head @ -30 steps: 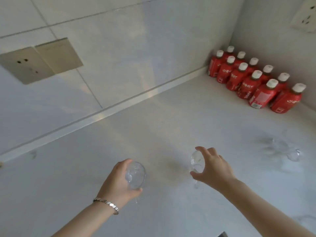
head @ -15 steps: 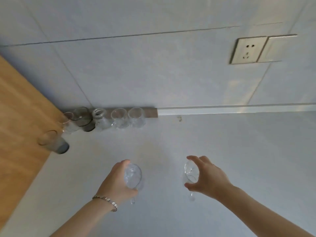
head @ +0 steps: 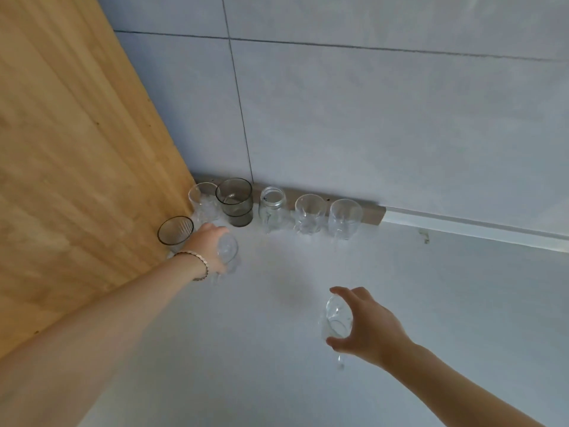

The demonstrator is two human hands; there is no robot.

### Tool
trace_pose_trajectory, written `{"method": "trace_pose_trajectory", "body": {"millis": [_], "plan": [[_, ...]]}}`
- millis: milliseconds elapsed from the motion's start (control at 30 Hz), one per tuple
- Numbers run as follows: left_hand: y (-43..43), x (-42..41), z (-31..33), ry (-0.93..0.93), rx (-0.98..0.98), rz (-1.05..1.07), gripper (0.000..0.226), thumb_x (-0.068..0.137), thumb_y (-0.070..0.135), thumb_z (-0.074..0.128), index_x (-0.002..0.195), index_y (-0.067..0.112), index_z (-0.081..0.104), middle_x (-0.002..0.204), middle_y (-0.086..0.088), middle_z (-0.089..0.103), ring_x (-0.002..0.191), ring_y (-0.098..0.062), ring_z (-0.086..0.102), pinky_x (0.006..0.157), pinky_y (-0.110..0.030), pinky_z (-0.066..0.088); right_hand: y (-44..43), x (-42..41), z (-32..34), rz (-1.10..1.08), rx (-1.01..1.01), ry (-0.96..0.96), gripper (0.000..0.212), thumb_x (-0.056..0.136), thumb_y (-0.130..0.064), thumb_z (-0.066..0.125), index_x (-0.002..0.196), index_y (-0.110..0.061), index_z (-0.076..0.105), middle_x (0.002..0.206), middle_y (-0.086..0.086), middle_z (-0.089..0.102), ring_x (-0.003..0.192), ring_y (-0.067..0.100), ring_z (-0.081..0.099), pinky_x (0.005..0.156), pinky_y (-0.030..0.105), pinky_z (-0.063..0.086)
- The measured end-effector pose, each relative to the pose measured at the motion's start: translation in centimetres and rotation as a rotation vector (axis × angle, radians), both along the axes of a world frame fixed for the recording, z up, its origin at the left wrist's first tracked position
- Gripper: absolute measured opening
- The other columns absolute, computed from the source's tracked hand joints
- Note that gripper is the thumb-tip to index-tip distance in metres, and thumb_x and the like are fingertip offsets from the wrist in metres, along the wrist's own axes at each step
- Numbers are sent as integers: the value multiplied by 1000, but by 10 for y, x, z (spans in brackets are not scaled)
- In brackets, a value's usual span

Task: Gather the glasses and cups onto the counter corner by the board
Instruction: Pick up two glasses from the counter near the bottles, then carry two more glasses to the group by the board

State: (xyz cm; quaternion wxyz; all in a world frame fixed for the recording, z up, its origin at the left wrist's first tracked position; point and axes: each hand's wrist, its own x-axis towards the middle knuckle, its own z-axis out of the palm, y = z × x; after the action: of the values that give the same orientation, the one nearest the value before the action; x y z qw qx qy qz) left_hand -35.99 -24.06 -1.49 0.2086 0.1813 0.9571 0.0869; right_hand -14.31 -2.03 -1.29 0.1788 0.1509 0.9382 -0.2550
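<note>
My left hand (head: 207, 249), with a bracelet on its wrist, grips a clear glass (head: 228, 250) low over the counter, close to the wooden board (head: 67, 155). My right hand (head: 366, 326) holds a second clear glass (head: 336, 315) above the counter, nearer to me. Along the wall stand several glasses: a clear one (head: 201, 200) by the board, a smoky tumbler (head: 235, 201), a glass jar (head: 272, 208) and two clear cups (head: 309, 212) (head: 345, 217). A smoky ribbed glass (head: 175, 232) stands against the board, just left of my left hand.
The pale grey counter (head: 277, 349) runs toward me and to the right. A tiled wall (head: 369, 118) with a baseboard strip (head: 462, 224) closes the back. The upright board closes the left side.
The view has swung left, from the red bottles to the board corner. My left hand has reached forward with its glass toward the row. My right hand stays lower with its glass.
</note>
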Motion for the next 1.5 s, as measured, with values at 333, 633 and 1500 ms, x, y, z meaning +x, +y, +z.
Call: {"method": "trace_pose_trajectory", "body": {"millis": [333, 633, 1500], "plan": [[3, -67, -25, -54, -50, -48, 95, 56, 11, 83, 138, 17, 37, 136, -11, 39, 125, -30, 46, 97, -35, 46, -31, -100, -29, -6, -1, -1, 90, 70, -43, 74, 143, -22, 23, 142, -2, 37, 120, 21, 52, 99, 30, 44], [-1, -71, -36, -56, -17, -65, 92, 67, 9, 76, 143, 17, 27, 144, -8, 29, 131, -25, 40, 105, -31, 43, -77, -200, -56, 16, 6, 85, 89, 75, -38, 73, 144, -17, 21, 142, 7, 35, 119, 30, 48, 96, 37, 45], [284, 276, -19, -184, 4, -810, 10, 87, 24, 49, 88, 31, 43, 86, 10, 51, 95, -16, 59, 91, -25, 47, 179, 260, -10, -594, -36, -305, 42, 89, -27, 57, 129, -18, 49, 133, 4, 52, 124, 22, 48, 101, 33, 39]]}}
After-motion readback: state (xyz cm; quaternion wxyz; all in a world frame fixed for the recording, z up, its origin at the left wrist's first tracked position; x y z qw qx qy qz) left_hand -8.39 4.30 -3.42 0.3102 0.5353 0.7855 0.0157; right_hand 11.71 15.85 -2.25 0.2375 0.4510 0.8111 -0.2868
